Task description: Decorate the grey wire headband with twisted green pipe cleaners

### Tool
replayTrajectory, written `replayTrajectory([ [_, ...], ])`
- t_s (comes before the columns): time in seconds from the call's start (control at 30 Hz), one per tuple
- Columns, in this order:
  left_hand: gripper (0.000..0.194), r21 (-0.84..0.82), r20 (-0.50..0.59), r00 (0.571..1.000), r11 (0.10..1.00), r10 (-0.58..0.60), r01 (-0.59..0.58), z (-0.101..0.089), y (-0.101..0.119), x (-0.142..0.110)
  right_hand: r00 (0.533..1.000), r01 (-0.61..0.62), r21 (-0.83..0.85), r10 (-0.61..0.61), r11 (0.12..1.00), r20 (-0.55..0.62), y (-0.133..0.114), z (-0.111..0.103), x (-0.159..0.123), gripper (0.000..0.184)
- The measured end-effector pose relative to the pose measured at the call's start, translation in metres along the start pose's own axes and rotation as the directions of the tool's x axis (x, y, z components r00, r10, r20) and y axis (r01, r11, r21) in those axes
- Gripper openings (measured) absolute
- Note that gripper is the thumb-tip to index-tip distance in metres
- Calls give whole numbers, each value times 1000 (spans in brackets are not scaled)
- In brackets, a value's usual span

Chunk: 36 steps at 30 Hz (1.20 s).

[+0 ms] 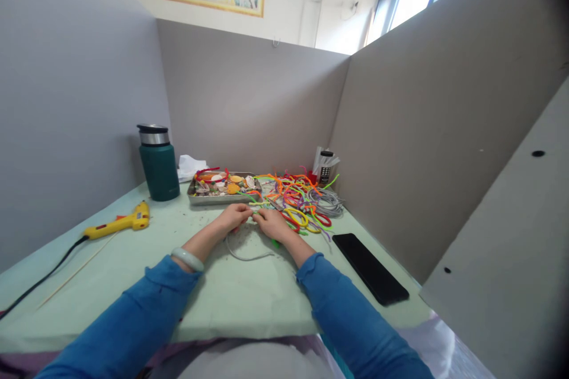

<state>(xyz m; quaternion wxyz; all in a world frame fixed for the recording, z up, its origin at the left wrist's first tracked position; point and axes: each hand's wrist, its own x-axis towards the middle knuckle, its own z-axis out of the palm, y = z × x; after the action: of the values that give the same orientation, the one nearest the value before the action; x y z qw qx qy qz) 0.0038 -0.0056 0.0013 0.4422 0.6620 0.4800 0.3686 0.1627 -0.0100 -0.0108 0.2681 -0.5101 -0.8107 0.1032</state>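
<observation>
My left hand (235, 217) and my right hand (272, 225) meet over the middle of the table, both with fingers pinched. Between the fingertips is a small pale-green bit, too small to name. A red piece (235, 230) shows under my left hand, and a bright green piece (275, 243) pokes out beneath my right. Below them a grey cord (249, 259) curves across the tabletop; its upper end runs up near my left hand. Just beyond my right hand lies a tangled heap of coloured cords (302, 219), with scissors (275, 205) partly visible at its near side.
Behind my hands is a metal tray (208, 199) of shells and small pieces. To the left stand a green bottle (159, 169) and a yellow glue gun (120, 225) beside a thin stick (77, 269). A black phone (371, 269) and a grey cord coil (329, 203) lie right. Grey partitions (249, 95) enclose the table.
</observation>
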Motion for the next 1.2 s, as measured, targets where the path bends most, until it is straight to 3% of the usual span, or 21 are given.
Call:
replayTrajectory([
  [1.2, 29, 38, -7, 1000, 999, 3, -2, 0, 4, -2, 1000, -2, 20, 2, 1000, 16, -1, -2, 0, 30],
])
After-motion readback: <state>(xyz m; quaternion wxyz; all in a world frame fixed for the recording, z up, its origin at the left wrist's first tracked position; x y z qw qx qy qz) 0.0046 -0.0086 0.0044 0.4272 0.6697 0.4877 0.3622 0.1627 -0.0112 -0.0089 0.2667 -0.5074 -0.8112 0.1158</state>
